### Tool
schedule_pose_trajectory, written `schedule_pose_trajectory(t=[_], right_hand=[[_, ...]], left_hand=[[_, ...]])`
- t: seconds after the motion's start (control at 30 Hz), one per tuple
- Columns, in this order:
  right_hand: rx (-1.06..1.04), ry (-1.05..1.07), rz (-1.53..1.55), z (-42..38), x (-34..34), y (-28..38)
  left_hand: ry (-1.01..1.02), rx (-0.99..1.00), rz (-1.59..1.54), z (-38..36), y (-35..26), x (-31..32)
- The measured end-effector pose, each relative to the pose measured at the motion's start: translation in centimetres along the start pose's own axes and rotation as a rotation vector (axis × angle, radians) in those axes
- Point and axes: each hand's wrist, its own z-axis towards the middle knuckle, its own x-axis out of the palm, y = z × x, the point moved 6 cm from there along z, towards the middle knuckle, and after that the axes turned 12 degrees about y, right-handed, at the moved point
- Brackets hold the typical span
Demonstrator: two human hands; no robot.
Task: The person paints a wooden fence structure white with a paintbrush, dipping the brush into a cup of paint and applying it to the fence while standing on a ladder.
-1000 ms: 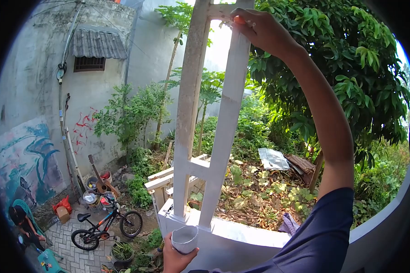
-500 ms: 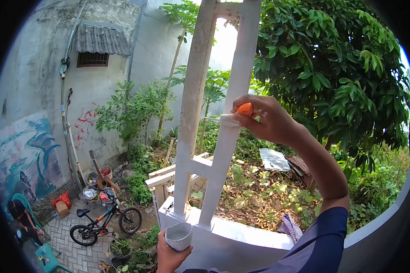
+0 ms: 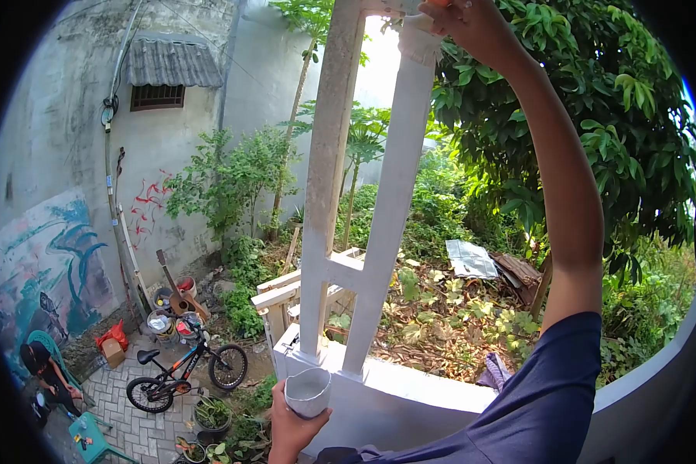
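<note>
My right hand (image 3: 472,29) is raised near the top of the view, closed on the orange handle of a paintbrush (image 3: 419,48). The pale bristles press against the upper part of the right post of a white post frame (image 3: 390,166); part of the handle is cut off by the view's edge. Low in the middle, my left hand (image 3: 290,425) grips a whitish cup (image 3: 308,393) with an uneven rim, tilted so its inside shows. The frame's left post (image 3: 331,131) is bare, stained grey higher up and whiter lower down.
The frame stands on a low white wall (image 3: 433,398). Below left are a bicycle (image 3: 182,371), a guitar (image 3: 179,298), buckets, a green stool (image 3: 93,437) and a seated person (image 3: 46,371). A leafy tree (image 3: 564,116) fills the right; wooden pieces (image 3: 274,298) lie behind the frame.
My right hand and the paintbrush have moved up the right post, from mid-height to near its top, and the arm has straightened. My left hand still holds the cup in nearly the same place.
</note>
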Motion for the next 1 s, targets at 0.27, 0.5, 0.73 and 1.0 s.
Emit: schedule_pose_trajectory(t=[0.27, 0.5, 0.73, 1.0], right_hand=[[-0.402, -0.282, -0.308, 2.4, -2.3, 0.9], [-0.175, -0.121, -0.322, -1.0, 0.3, -0.4], [-0.195, 0.038, -0.087, -10.0, 5.9, 5.2], [0.206, 0.271, 0.680, -15.3, 9.6, 4.8]], left_hand=[[0.026, -0.038, 0.001, -0.2, -1.0, 0.4], [0.021, -0.001, -0.003, -0.1, 0.1, 0.5], [-0.017, -0.030, 0.007, -0.1, 0.4, -0.4], [-0.031, -0.027, -0.031, -0.1, 1.4, -0.9]])
